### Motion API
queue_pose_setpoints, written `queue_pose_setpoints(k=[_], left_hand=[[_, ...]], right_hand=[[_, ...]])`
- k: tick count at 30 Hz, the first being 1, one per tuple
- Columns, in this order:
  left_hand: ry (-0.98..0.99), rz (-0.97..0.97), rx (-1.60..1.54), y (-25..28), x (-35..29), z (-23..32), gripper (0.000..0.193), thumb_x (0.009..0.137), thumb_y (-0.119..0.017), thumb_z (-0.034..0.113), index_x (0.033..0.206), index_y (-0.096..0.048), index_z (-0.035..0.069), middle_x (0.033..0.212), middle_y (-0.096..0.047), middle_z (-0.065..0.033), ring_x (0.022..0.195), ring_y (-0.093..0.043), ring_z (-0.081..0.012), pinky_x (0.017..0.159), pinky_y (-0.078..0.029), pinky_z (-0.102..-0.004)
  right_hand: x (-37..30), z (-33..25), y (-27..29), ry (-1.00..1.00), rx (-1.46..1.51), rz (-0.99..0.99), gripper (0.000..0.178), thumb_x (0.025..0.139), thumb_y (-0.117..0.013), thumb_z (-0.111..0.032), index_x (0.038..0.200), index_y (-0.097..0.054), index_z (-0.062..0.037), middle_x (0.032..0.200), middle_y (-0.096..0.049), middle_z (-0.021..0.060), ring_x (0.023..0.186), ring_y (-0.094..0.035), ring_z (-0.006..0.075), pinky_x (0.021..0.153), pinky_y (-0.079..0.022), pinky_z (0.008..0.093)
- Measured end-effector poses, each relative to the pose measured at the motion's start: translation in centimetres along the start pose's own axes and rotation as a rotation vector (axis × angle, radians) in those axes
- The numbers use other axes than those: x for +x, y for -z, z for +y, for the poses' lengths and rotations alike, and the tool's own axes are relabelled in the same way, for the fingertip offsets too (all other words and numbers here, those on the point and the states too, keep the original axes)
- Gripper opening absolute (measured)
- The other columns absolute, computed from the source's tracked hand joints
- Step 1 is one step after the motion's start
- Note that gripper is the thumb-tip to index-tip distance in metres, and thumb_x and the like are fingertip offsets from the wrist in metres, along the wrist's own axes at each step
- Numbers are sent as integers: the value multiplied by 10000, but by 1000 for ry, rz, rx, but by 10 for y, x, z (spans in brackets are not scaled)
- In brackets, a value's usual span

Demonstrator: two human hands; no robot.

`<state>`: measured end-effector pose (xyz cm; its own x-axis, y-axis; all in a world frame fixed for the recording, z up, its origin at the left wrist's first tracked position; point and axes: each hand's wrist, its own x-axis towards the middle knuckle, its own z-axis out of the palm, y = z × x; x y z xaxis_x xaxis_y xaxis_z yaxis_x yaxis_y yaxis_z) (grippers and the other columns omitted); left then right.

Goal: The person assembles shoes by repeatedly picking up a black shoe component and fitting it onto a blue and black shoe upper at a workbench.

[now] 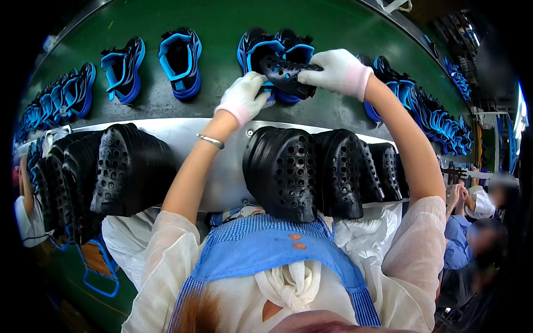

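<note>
In my gloved right hand (337, 71) is a black perforated insole (282, 75), its far end angled over the opening of a black and blue sneaker (256, 40). My gloved left hand (243, 101) has its fingers closed on the heel collar of that sneaker, just below the insole. A matching sneaker (297, 45) stands close on the right, partly covered by the insole. The sneaker's inside is mostly hidden behind the insole and my fingers.
Stacked black perforated insoles (283, 172) stand on a metal ledge (208, 177) before me, with another stack (130, 166) leftward. Sneakers (180, 64) line the green work surface (222, 16) on both sides. A co-worker (461, 233) is at right, another person's arm (26, 188) at left.
</note>
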<state>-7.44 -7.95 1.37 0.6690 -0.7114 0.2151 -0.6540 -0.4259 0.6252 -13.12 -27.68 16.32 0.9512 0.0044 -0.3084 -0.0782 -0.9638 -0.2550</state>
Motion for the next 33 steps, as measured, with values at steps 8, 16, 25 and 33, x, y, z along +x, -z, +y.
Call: queue_pose_setpoints(k=[8, 16, 25, 33], left_hand=[[112, -82, -38, -20, 22, 24, 266, 835, -587, 334, 958, -646, 105, 978, -602, -111, 921, -592, -326, 788, -487, -433], [255, -491, 63, -11, 46, 20, 416, 797, -582, 409, 1056, -660, 92, 1111, -625, -139, 1005, -593, -326, 873, -483, -398], [276, -570, 159, -19, 64, 16, 353, 734, -582, 380, 912, -694, 97, 953, -667, -154, 882, -625, -343, 801, -510, -400], [342, -556, 116, -13, 53, 16, 344, 731, -590, 374, 919, -688, 102, 948, -669, -151, 899, -619, -345, 802, -502, -391]], right_hand=[[64, -11, -7, -2, -375, -77, 479, 778, -555, -447, 769, -680, 16, 727, -638, 220, 725, -637, 357, 707, -519, 403], [97, -37, -51, -34, -524, -237, 268, 878, -508, -234, 1039, -690, -123, 1030, -683, 108, 954, -655, 273, 812, -512, 390], [130, -26, -71, -73, -446, -75, 250, 833, -560, -154, 1039, -691, -102, 1046, -680, 118, 972, -657, 267, 819, -512, 387], [121, -33, -70, 74, -605, -155, 252, 787, -613, -98, 1031, -675, -80, 1008, -683, 139, 936, -666, 272, 818, -514, 355]])
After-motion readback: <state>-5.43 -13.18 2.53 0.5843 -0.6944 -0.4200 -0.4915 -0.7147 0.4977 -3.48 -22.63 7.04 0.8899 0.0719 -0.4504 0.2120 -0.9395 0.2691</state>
